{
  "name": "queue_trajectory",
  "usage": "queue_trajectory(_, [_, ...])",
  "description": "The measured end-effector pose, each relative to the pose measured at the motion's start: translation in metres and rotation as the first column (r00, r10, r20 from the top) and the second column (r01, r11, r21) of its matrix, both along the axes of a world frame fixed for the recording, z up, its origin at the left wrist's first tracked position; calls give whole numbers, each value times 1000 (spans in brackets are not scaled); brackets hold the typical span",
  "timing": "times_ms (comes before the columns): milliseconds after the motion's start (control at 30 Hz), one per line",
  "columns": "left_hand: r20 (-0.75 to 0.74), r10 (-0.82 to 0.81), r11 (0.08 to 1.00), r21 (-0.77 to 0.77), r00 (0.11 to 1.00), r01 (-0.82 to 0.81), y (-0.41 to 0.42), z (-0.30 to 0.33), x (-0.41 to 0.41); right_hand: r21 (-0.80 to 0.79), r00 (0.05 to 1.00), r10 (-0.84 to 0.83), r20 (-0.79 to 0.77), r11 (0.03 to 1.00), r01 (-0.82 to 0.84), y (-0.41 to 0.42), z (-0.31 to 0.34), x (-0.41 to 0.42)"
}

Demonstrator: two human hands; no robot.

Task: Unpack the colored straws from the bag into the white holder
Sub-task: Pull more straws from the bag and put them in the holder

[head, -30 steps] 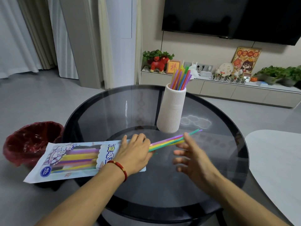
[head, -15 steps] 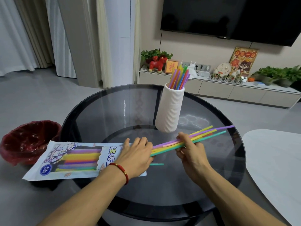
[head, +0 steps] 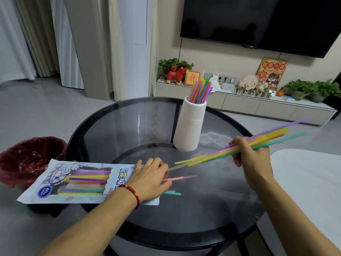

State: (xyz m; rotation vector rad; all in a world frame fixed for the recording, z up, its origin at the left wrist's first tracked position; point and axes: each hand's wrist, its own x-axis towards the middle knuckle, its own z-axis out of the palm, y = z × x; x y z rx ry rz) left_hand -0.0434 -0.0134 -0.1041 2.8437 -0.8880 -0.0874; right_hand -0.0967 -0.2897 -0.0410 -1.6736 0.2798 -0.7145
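Note:
The printed straw bag [head: 73,182] lies flat at the left edge of the round glass table [head: 129,130], with several colored straws still inside. My left hand [head: 149,179] presses down on the bag's open end; a few loose straws [head: 177,178] poke out from under its fingers. My right hand [head: 249,154] grips a bundle of colored straws [head: 221,152], clear of the bag and slanting up to the right. The white ribbed holder [head: 191,126] stands upright behind the hands, several straws [head: 201,89] sticking out of it.
A red-lined waste bin [head: 27,159] sits on the floor left of the table. A white tabletop [head: 304,182] borders the right side. A low TV cabinet [head: 239,102] with plants and ornaments runs along the back wall.
My right hand closed on a bundle of straws and pulled it out of the bag, up and to the right. A few straws slid partly out by my left hand.

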Motion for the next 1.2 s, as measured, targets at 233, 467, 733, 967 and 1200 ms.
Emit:
queue_trajectory(233, [-9, -2, 1000, -25, 1000, 1, 1, -2, 1, -618, 994, -75, -85, 786, 7, -18, 84, 11])
queue_trajectory(467, [-22, 1, 1000, -19, 1000, -1, -1, -2, 0, -735, 966, -13, -260, 651, -189, 11, 75, 45])
queue_trajectory(733, [-34, -4, 1000, -26, 999, 3, 0, 1, -1, -674, 943, -24, -332, 705, -219, 23, 9, 46])
queue_trajectory(967, [-37, -7, 1000, -19, 999, 7, 0, 3, -1, -565, 938, -3, -345, 799, -206, 25, -5, 43])
queue_trajectory(1200, [-40, -11, 1000, -22, 999, 10, 0, 3, -1, -517, 933, 6, -359, 831, -204, 28, -24, 40])
